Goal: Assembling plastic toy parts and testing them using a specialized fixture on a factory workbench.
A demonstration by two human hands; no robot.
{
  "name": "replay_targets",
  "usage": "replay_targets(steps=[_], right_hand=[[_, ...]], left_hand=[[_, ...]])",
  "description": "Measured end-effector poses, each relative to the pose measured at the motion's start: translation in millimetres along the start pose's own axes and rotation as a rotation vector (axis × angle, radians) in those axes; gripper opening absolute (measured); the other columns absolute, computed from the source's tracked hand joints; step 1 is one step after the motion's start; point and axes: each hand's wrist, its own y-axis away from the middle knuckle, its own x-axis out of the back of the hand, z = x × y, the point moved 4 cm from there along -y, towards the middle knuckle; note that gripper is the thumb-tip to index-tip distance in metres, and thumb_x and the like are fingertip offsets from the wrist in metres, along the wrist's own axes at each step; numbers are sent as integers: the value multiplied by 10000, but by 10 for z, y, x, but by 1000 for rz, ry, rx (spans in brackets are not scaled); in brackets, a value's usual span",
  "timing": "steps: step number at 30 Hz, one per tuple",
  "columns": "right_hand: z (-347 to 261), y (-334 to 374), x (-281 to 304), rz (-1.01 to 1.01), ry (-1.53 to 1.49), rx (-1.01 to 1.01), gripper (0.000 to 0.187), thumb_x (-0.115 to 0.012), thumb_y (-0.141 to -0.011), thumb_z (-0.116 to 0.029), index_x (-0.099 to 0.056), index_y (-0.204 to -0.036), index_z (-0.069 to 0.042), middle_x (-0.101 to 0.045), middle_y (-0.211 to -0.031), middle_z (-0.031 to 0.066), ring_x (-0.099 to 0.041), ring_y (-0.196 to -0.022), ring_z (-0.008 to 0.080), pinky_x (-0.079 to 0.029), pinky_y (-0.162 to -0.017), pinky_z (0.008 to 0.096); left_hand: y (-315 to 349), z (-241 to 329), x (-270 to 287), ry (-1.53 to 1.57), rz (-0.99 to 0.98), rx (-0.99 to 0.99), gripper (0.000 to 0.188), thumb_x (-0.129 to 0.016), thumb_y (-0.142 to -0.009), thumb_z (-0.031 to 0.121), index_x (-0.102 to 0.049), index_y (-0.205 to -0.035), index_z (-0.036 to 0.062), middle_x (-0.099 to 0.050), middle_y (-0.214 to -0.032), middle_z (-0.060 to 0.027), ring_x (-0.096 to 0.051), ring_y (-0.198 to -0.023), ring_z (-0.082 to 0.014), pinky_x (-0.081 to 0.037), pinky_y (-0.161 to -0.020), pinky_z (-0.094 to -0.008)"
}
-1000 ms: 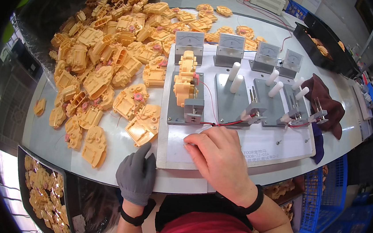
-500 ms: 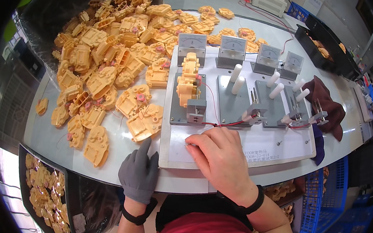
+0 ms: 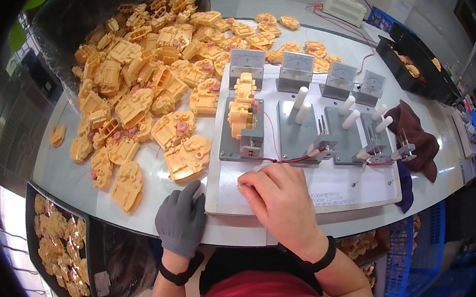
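Note:
My right hand [image 3: 284, 200] is bare and rests on the front of the white test board [image 3: 228, 196]. Its thumb and index finger pinch together; a tiny thing at the tips is too small to name. My left hand [image 3: 179, 220], in a grey glove, lies at the table's front edge, left of the board, fingers loosely extended and holding nothing. On the leftmost grey fixture [image 3: 227, 146] stands a yellow plastic gearbox housing [image 3: 241, 112], a red wire beside it. Just beyond my left hand lies another yellow housing [image 3: 187, 158].
Analog meters [image 3: 296, 71] line the board's back, behind grey fixtures with white pegs [image 3: 303, 113]. A large heap of yellow housings [image 3: 125, 76] spills from a black lined bin at left. A brown cloth [image 3: 417, 136] lies right; blue crates [image 3: 415, 254] stand below.
The view has shifted slightly. My left index finger, stretched toward the near housing before, is drawn in closer to the other fingers. My right hand keeps its place and pinch.

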Motion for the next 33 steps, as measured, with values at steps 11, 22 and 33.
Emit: replay_targets(steps=[11, 22, 33], right_hand=[[-15, 39, 3, 6, -2, 7, 111, -701, -827, -144, -651, -926, -130, -551, -856, 20, -553, -832, 235, -411, -788, 356], [20, 56, 5, 39, 13, -1, 126, -706, -812, -148, -654, -923, -118, -546, -842, 15, -555, -825, 217, -418, -777, 341], [12, 81, -13, 43, 2, 2, 98, -623, -862, -160, -607, -932, -94, -529, -885, 30, -543, -901, 206, -415, -820, 331]], left_hand=[[47, -24, -19, 2, 3, 23, 234, -667, -836, 179, -667, -1068, 149, -591, -766, -82, -588, -709, -293, -458, -618, -406], [35, -27, -82, 44, -1, 7, 295, -654, -806, 161, -658, -1099, 127, -585, -783, -114, -583, -734, -317, -446, -642, -422], [65, -102, -126, 126, 14, -17, 388, -576, -889, 344, -627, -1145, 57, -601, -848, -138, -588, -787, -337, -467, -690, -420]])
